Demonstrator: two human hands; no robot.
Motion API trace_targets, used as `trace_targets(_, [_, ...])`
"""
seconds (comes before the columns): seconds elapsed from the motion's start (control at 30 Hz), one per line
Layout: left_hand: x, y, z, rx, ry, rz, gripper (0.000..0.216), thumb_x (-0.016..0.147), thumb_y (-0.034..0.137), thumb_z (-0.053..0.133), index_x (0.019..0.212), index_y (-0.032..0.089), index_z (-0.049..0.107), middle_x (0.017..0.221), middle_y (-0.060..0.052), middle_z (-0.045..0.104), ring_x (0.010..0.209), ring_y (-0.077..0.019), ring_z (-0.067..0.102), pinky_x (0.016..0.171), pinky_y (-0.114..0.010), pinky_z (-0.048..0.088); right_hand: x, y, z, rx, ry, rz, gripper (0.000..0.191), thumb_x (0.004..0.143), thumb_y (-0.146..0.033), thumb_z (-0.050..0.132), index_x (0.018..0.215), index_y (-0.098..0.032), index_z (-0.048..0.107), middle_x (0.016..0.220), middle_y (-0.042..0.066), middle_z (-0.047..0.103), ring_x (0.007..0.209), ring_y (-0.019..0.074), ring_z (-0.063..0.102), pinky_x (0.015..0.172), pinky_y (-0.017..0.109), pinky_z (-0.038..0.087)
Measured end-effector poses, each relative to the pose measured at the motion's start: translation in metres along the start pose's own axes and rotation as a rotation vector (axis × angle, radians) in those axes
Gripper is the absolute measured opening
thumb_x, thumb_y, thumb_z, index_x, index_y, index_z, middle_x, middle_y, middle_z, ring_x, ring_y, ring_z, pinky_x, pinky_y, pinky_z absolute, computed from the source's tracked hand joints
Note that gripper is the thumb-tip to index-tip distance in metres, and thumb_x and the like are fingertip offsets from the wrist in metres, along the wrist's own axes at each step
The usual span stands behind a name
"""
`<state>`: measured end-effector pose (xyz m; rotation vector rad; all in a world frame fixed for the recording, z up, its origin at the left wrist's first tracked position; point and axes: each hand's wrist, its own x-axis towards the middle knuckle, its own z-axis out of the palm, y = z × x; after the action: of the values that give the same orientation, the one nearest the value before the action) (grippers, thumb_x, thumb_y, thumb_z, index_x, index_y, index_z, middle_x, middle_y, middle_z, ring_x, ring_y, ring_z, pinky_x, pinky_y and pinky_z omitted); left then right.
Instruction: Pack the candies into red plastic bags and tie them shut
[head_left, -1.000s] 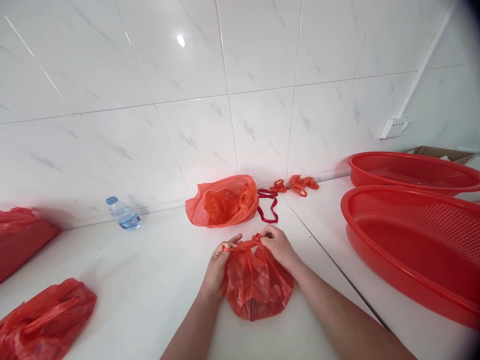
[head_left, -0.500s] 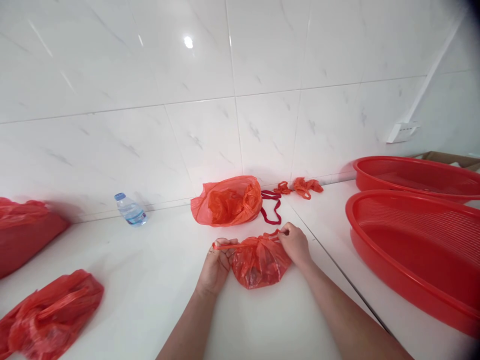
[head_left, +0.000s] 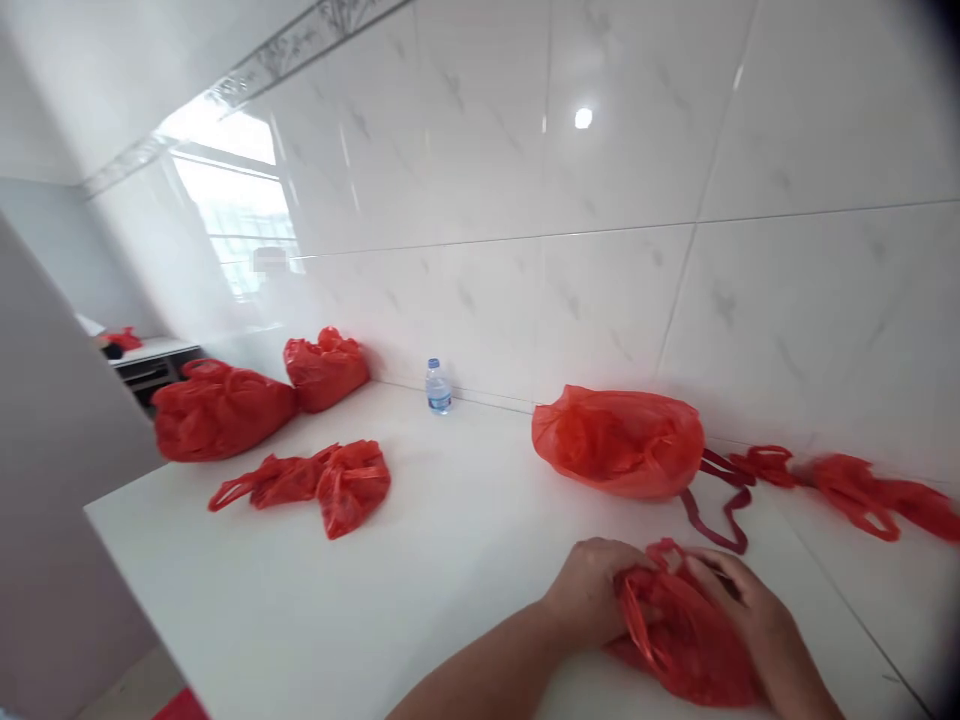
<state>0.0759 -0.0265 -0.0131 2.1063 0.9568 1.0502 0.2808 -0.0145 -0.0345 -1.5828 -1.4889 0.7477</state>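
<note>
A small red plastic bag [head_left: 694, 655] rests on the white table at the lower right, bunched at its top. My left hand [head_left: 596, 590] grips its left side, the fingers partly hidden in the folds, and a strap-like handle hangs beside the thumb. On the other side my right hand [head_left: 757, 605] pinches the gathered top with bent fingers. What the bag contains cannot be made out. Just behind my hands lies a larger, open red plastic bag [head_left: 622, 440], and a dark red strap [head_left: 724, 520] curls beside it.
Crumpled red bags [head_left: 855, 490] lie along the wall at right. A water bottle [head_left: 439, 388] stands by the wall. Small tied bags [head_left: 352, 485] lie left of centre; two full red bags [head_left: 221, 410] [head_left: 326, 370] sit at the white table's [head_left: 300, 610] far left end.
The view has swung left, bringing the table's left end into sight and the red baskets out of it. My hands have come closer together on the small bag; its stretched handle is no longer pulled out leftward.
</note>
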Motion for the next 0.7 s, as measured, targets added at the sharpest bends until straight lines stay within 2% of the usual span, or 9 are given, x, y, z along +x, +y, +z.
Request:
trace_targets(0.1, [-0.005,-0.002,-0.007,0.008,0.134,-0.172,0.022,0.068,0.027,0.065,0.088,0.022,0.070,0.085,-0.003,0.070,0.079,-0.0192,0.062,0.081,-0.031,0.047,0.007,0.009,-0.006,-0.046,-0.001,0.122,0.047,0.066,-0.061,0.052,0.096,-0.026,0.062,0.106,0.002,0.067,0.099,0.0256,0.060,0.083,0.033,0.046])
trace_targets(0.23, [-0.014,-0.011,-0.028,-0.163,0.467,-0.361,0.017,0.067,0.019,0.060,0.083,0.019,0.066,0.082,-0.002,0.068,0.075,-0.0168,0.060,0.071,-0.028,0.048,0.013,0.014,-0.010,-0.115,-0.033,0.151,0.047,0.063,-0.062,0.051,0.094,-0.028,0.063,0.106,0.002,0.066,0.099,0.0270,0.060,0.085,0.036,0.044])
trace_targets(0.33, [-0.027,-0.018,-0.054,-0.324,0.723,-0.403,0.016,0.069,0.017,0.057,0.085,0.018,0.062,0.079,-0.002,0.066,0.073,-0.0156,0.060,0.070,-0.027,0.049,0.014,0.016,-0.011,-0.135,-0.038,0.209,0.047,0.067,-0.062,0.049,0.095,-0.028,0.063,0.107,0.003,0.065,0.098,0.0276,0.059,0.085,0.036,0.044])
trace_targets(0.43, [-0.049,-0.016,-0.094,-0.363,0.863,-0.377,0.018,0.071,0.023,0.061,0.087,0.017,0.060,0.080,-0.003,0.066,0.074,-0.0165,0.061,0.072,-0.029,0.049,0.015,0.016,-0.011,-0.119,-0.042,0.215,0.046,0.069,-0.061,0.048,0.096,-0.027,0.063,0.110,0.004,0.064,0.101,0.0273,0.059,0.087,0.036,0.043])
trace_targets(0.53, [-0.080,-0.001,-0.148,-0.234,1.015,-0.376,0.028,0.067,0.030,0.068,0.090,0.017,0.062,0.083,-0.004,0.065,0.076,-0.0179,0.061,0.068,-0.028,0.051,0.015,0.013,-0.011,-0.106,-0.045,0.201,0.047,0.066,-0.062,0.048,0.095,-0.027,0.063,0.107,0.003,0.066,0.099,0.0272,0.060,0.086,0.036,0.044])
trace_targets(0.6, [-0.101,0.011,-0.187,-0.130,1.193,-0.352,0.037,0.067,0.036,0.069,0.098,0.019,0.061,0.092,-0.005,0.064,0.079,-0.0184,0.061,0.065,-0.027,0.051,0.014,0.009,-0.011,-0.100,-0.044,0.182,0.047,0.064,-0.062,0.049,0.093,-0.027,0.064,0.104,0.003,0.067,0.098,0.0271,0.060,0.084,0.035,0.045])
trace_targets(0.7, [-0.132,0.020,-0.237,0.034,1.476,-0.244,0.044,0.073,0.042,0.063,0.111,0.021,0.055,0.105,-0.006,0.060,0.086,-0.0187,0.061,0.069,-0.030,0.053,0.012,0.006,-0.012,-0.086,-0.033,0.166,0.045,0.064,-0.060,0.050,0.091,-0.027,0.065,0.103,0.002,0.068,0.096,0.0264,0.061,0.080,0.033,0.046])
